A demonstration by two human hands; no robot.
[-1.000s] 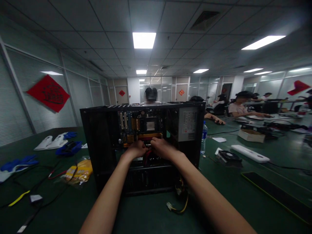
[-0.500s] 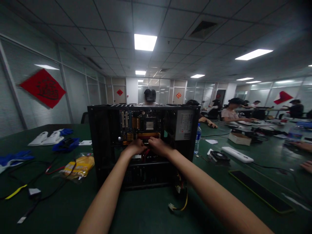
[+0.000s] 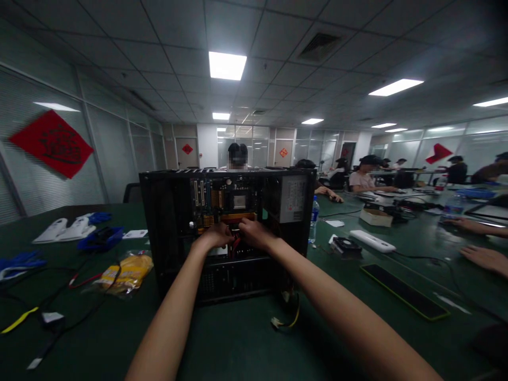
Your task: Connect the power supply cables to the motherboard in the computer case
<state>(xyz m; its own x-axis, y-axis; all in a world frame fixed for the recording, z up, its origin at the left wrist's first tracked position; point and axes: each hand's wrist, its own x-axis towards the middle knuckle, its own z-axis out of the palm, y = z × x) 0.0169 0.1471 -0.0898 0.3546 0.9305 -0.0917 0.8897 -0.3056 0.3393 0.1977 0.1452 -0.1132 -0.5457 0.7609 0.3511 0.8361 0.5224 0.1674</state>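
An open black computer case (image 3: 166,211) stands upright on the green table (image 3: 238,344), its motherboard (image 3: 222,203) facing me. Both my hands reach inside, just below the board. My left hand (image 3: 214,237) and my right hand (image 3: 254,234) are closed, fingertips meeting over red cables (image 3: 235,244) at the case's middle. What exactly they pinch is hidden by the fingers. The grey power supply (image 3: 292,198) sits at the case's upper right. A loose yellow-and-black cable with a white plug (image 3: 283,319) hangs out of the case onto the table.
Left of the case lie a yellow packet (image 3: 127,272), blue and white gloves (image 3: 75,228) and tangled wires (image 3: 47,312). To the right are a water bottle (image 3: 314,219), a fan (image 3: 346,246), a white strip (image 3: 372,241) and a dark flat panel (image 3: 402,291). Another person's hands (image 3: 482,256) rest at the right edge; several people sit behind.
The view has swung to the right, shifting the case leftward and bringing another person's hands into sight. My hands have stayed together at the same spot inside the case.
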